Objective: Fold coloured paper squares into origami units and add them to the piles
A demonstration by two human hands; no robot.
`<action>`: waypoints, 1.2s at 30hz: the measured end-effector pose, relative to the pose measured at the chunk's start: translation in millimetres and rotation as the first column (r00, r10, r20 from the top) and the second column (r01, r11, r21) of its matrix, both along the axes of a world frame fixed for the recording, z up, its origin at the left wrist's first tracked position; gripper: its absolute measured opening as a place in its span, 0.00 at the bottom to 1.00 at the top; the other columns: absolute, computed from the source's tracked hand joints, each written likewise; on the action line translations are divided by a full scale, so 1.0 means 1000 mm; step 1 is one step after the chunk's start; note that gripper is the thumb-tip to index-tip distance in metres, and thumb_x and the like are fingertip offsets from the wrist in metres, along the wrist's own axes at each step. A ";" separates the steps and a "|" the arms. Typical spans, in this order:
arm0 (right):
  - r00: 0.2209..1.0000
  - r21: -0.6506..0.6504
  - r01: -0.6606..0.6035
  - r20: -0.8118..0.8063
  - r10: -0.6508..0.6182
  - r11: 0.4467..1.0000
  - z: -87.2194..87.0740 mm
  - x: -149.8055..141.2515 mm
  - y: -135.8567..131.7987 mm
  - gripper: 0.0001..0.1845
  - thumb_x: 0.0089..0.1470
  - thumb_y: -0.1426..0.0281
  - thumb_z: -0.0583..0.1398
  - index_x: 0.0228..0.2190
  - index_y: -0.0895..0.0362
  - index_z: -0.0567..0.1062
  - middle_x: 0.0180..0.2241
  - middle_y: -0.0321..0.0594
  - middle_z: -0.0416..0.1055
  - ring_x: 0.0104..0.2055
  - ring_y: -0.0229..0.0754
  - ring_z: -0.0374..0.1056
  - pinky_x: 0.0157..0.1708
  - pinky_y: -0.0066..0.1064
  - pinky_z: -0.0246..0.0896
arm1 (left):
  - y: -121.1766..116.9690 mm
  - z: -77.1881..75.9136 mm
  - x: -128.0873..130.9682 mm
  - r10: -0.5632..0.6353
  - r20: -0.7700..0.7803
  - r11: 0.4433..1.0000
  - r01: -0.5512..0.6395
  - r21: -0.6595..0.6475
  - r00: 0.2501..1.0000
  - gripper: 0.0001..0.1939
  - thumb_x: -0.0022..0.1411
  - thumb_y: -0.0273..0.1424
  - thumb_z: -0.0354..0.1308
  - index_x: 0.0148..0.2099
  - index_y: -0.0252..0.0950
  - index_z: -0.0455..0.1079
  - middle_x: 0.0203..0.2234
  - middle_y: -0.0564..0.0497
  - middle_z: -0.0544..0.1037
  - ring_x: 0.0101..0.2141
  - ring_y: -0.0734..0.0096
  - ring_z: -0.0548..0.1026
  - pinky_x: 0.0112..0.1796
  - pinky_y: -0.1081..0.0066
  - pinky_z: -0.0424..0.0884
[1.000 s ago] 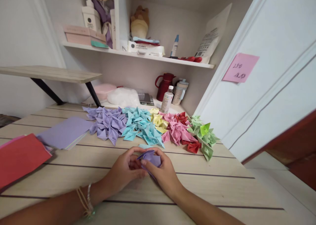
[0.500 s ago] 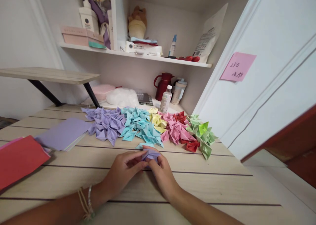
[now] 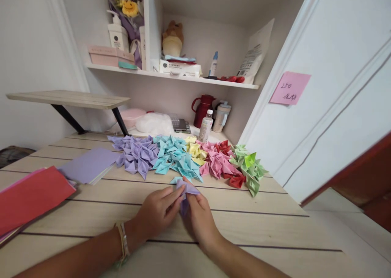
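Between my two hands, just above the table, is a piece of folded purple paper [image 3: 187, 188] with pointed flaps. My left hand [image 3: 159, 209] pinches its left side between thumb and fingers. My right hand [image 3: 201, 217] grips the right side, with the thumb along the paper and the forefinger behind it. Just beyond the fingers lies a light blue folded paper [image 3: 176, 180], partly hidden. Farther back, folded paper pieces lie in colour groups: purple [image 3: 139, 154], light blue [image 3: 177, 158], yellow [image 3: 195, 150], pink [image 3: 218, 162], red [image 3: 236, 181] and green [image 3: 252, 170].
Purple paper sheets [image 3: 90, 164] and red sheets [image 3: 33, 198] lie stacked at the left. A small raised wooden shelf [image 3: 70, 99] stands behind them. Along the back are a clear bottle [image 3: 205, 126], a red jug [image 3: 203, 110] and a pale tumbler [image 3: 222, 116].
The purple paper has been turned between my fingers, and a flap now hangs down below them. My left wrist has rotated a little. The whole view has shifted slightly.
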State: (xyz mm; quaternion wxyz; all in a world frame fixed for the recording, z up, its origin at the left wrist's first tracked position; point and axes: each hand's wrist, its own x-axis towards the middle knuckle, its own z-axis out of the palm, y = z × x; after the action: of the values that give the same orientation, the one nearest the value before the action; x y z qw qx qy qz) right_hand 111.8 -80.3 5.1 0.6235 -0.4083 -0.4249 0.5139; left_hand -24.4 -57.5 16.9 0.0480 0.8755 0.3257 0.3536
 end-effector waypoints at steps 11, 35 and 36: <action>0.986 0.098 -0.027 0.167 0.010 0.995 0.009 -0.003 -0.010 0.28 0.49 0.74 0.56 0.53 0.54 0.64 0.52 0.39 0.66 0.54 0.43 0.62 0.56 0.38 0.53 | -0.002 0.008 -0.003 0.253 -0.298 0.967 -0.228 0.118 0.920 0.22 0.58 0.28 0.48 0.56 0.32 0.62 0.35 0.43 0.78 0.31 0.62 0.76 0.31 0.67 0.71; 0.996 0.026 -0.089 -0.011 0.089 0.996 0.016 -0.006 -0.004 0.27 0.47 0.67 0.61 0.50 0.54 0.68 0.49 0.40 0.69 0.49 0.44 0.66 0.48 0.35 0.62 | 0.001 0.008 -0.002 0.228 -0.039 0.967 -0.231 -0.109 0.973 0.21 0.57 0.26 0.48 0.54 0.35 0.65 0.42 0.44 0.78 0.39 0.63 0.77 0.40 0.66 0.73; 0.997 0.022 -0.076 0.013 0.075 0.997 0.016 -0.005 -0.004 0.25 0.47 0.68 0.60 0.50 0.54 0.69 0.47 0.39 0.70 0.47 0.44 0.67 0.47 0.34 0.62 | 0.001 0.006 -0.001 0.217 -0.019 0.971 -0.218 -0.099 0.976 0.21 0.57 0.27 0.48 0.53 0.34 0.65 0.43 0.43 0.77 0.40 0.63 0.77 0.41 0.66 0.73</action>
State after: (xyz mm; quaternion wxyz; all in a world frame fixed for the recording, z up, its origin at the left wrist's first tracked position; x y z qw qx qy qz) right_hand 107.1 -83.9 20.7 0.6054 -0.3882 -0.4496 0.5298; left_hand -25.8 -56.5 22.8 0.0518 0.8326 0.4372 0.3361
